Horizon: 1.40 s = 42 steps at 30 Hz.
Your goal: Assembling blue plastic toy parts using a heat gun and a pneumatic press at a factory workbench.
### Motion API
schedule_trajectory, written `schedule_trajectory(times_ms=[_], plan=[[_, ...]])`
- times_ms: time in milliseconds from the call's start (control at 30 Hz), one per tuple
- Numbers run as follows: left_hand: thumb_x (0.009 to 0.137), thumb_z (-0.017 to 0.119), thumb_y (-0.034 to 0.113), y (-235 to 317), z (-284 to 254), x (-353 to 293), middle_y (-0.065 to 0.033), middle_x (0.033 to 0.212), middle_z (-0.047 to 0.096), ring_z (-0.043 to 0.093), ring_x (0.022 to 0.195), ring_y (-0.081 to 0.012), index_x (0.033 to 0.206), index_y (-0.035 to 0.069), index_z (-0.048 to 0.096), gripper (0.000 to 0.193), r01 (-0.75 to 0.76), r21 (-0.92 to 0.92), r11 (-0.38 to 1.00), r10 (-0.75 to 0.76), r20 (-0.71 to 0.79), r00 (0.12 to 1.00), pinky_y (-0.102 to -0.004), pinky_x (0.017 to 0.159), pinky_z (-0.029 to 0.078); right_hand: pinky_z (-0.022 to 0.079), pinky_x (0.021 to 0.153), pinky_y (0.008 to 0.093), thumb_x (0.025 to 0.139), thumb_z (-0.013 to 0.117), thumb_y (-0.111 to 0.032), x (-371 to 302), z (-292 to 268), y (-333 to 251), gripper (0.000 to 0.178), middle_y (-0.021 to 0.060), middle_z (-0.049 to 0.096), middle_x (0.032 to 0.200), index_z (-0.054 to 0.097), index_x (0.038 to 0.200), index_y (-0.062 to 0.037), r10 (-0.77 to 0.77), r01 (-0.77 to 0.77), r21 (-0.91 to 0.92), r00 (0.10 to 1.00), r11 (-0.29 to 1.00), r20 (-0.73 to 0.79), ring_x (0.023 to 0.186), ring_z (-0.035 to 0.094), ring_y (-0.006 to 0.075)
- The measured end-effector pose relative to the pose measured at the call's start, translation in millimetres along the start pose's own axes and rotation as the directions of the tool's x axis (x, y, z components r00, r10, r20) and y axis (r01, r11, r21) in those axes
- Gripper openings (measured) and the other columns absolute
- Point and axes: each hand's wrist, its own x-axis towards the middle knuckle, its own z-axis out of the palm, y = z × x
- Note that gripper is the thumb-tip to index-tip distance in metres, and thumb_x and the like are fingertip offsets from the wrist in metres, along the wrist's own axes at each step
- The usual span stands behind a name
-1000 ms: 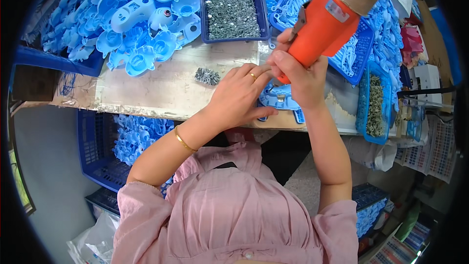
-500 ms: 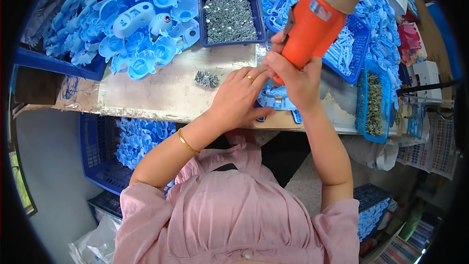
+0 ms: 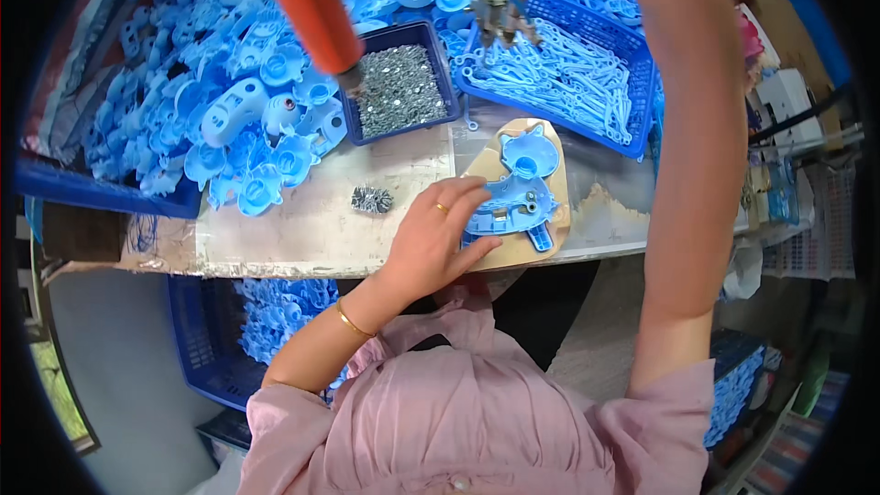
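A light-blue plastic shell (image 3: 522,206), with an eared, cup-shaped upper part and a wider lower body, lies on a tan board (image 3: 555,243) near the table's front edge. My left hand (image 3: 440,229) rests at the shell's left side, fingers stretched over its edge and thumb apart. Small metal pieces show inside the shell. My right forearm (image 3: 694,147) reaches up past the top edge, so the hand itself is out of the picture. An orange power screwdriver (image 3: 312,9) hangs at upper left, held by no visible hand, its tip above a dark-blue tray of screws (image 3: 401,92).
Blue shells (image 3: 247,110) are heaped at back left. A blue basket (image 3: 632,82) of long light-blue parts stands behind the board. A small cluster of screws (image 3: 372,200) lies left of my hand. Metal fittings (image 3: 500,14) hang over the table. Below is another crate (image 3: 211,348) of parts.
My right hand has let go of the orange screwdriver and moved up out of view. The screwdriver has swung left, uncovering the shell. My left hand stays beside the shell.
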Motion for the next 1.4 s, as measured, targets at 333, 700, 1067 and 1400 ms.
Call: schedule_trajectory(times_ms=[333, 700, 1067, 1400], plan=[[0.083, 0.075, 0.028, 11, 18, 12, -0.0062, 0.126, 0.059, 0.050, 0.126, -0.0270, 0.117, 0.008, 0.062, 0.042, -0.168, 0.220, 0.961, 0.146, 0.112, 0.983, -0.0487, 0.112, 0.037, 0.053, 0.080, 0.0292, 0.089, 0.071, -0.015, 8, -73, 113, 0.017, 0.0072, 0.070, 0.102, 0.071, 0.102, -0.0036, 0.220, -0.420, 0.444, 0.873, 0.791, 0.435, 0.088, 0.067, 0.0137], [0.085, 0.072, 0.029, 7, 35, 25, -0.0046, 0.113, 0.063, 0.055, 0.118, -0.0247, 0.098, 0.008, 0.064, 0.026, -0.210, 0.221, 0.952, 0.184, 0.129, 0.974, -0.0481, 0.112, 0.037, 0.045, 0.062, 0.0257, 0.082, 0.059, -0.011, -81, -59, 40, 0.022, 0.0076, 0.054, 0.079, 0.057, 0.095, 0.0060, 0.087, -0.240, 0.355, 0.914, 0.903, 0.397, 0.065, 0.054, 0.0134], [0.085, 0.071, 0.028, 10, 37, 26, -0.0063, 0.114, 0.064, 0.054, 0.119, -0.0280, 0.098, 0.010, 0.064, 0.023, -0.183, 0.263, 0.947, 0.140, 0.175, 0.975, -0.0482, 0.112, 0.036, 0.046, 0.058, 0.0214, 0.085, 0.073, -0.001, -90, -47, 4, 0.044, 0.0027, 0.062, 0.080, 0.052, 0.123, 0.0039, 0.457, -0.471, 0.292, 0.882, 0.833, 0.119, 0.062, 0.059, 0.0081], [0.087, 0.069, 0.009, 42, -34, 27, -0.0145, 0.115, 0.068, 0.062, 0.102, -0.0345, 0.093, 0.002, 0.061, 0.013, -0.039, -0.174, 0.984, 0.063, 0.130, 0.990, -0.0438, 0.088, 0.049, 0.050, 0.077, 0.0251, 0.101, 0.058, -0.050, 41, -108, 71, 0.053, 0.0033, 0.066, 0.096, 0.057, 0.126, -0.0025, 0.054, -0.152, 0.303, 0.949, 0.941, 0.310, 0.085, 0.063, 0.0095]])
